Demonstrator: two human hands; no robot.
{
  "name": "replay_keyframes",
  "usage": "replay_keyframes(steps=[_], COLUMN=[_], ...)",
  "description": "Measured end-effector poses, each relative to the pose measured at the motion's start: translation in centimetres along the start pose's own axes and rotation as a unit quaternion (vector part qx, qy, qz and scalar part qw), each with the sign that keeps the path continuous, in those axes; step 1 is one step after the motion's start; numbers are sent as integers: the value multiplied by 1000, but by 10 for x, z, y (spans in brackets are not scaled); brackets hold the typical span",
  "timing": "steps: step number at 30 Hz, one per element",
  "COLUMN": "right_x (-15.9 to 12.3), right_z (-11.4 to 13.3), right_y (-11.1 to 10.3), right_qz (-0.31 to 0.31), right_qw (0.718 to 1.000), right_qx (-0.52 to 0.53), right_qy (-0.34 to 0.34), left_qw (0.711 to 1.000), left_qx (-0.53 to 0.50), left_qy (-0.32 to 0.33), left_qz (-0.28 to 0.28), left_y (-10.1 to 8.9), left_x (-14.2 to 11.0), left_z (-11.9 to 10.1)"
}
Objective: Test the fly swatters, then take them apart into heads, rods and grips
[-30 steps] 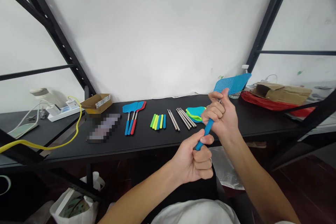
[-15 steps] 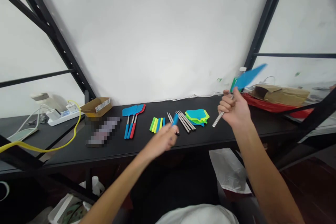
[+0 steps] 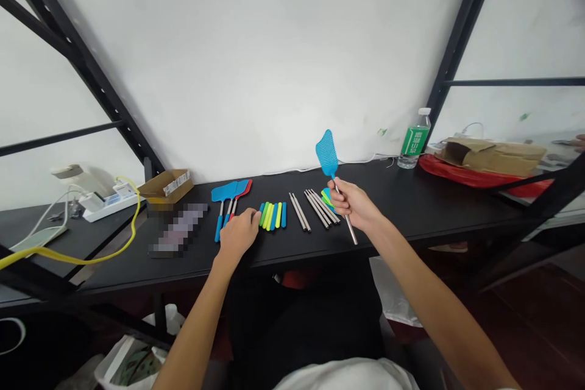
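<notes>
In my right hand (image 3: 346,201) is a blue fly swatter head on a bare metal rod; the mesh paddle (image 3: 326,152) points up and the rod's lower end hangs down. My left hand (image 3: 240,234) is palm down on the table, its curled fingertips at a blue handle grip (image 3: 262,210) on the left end of a row of green, yellow and blue grips (image 3: 274,216). Fly swatters with blue and red handles (image 3: 223,192) lie partly behind my left hand. Metal rods (image 3: 317,207) lie right of the grips. Green and blue paddles (image 3: 325,195) are mostly hidden behind my right hand.
A black table (image 3: 384,195) runs along the white wall. On it are a cardboard box (image 3: 167,186), a blurred flat object (image 3: 178,231), a water bottle (image 3: 415,140) and a red bag (image 3: 461,177) under brown cardboard. A yellow cable (image 3: 132,225) crosses the left side.
The blue grip came off the rod; my left hand carried it left to the end of the grip row. My right hand swung right, then back left, with the paddle and rod.
</notes>
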State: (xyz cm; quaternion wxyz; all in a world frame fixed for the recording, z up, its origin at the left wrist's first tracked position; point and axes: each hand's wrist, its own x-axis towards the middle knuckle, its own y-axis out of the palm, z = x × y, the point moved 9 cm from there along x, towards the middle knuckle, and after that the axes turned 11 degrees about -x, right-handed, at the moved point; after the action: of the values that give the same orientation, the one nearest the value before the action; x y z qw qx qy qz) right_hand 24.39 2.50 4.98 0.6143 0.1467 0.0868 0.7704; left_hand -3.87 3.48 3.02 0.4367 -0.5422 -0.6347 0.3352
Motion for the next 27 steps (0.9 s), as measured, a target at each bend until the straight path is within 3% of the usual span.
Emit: replay_keyframes(steps=[3,5,7,9,11,14,17,21,24,26,27], right_x=[-4,-10,-19,-30,-38,-46,-46,-42,-35,-23,-14], right_z=[-12,-23,-36,-46,-50,-51,-54,-60,-62,-55,-51], right_y=[20,43,67,87,101,112,113,107,96,80,71], right_qz=[32,81,140,194,234,267,263,228,190,130,96], right_qw=[999,994,984,968,954,942,945,961,971,983,988], right_qx=[-33,-38,-14,24,59,82,58,-10,-63,-84,-90], right_qy=[21,54,105,155,180,187,186,156,129,96,81], left_qw=[995,970,900,804,725,656,642,681,678,670,676], left_qx=[-91,-233,-420,-568,-664,-729,-742,-727,-734,-732,-723], left_qy=[24,65,83,60,23,-11,0,36,24,27,32], left_qz=[-28,-4,83,166,182,194,193,76,-35,-123,-141], left_y=[-17,-19,-9,6,14,26,32,17,-11,-39,-49], left_x=[-4,-9,-18,-28,-34,-39,-40,-29,-19,-17,-16], left_z=[-12,-33,-59,-81,-91,-96,-98,-85,-59,-37,-30])
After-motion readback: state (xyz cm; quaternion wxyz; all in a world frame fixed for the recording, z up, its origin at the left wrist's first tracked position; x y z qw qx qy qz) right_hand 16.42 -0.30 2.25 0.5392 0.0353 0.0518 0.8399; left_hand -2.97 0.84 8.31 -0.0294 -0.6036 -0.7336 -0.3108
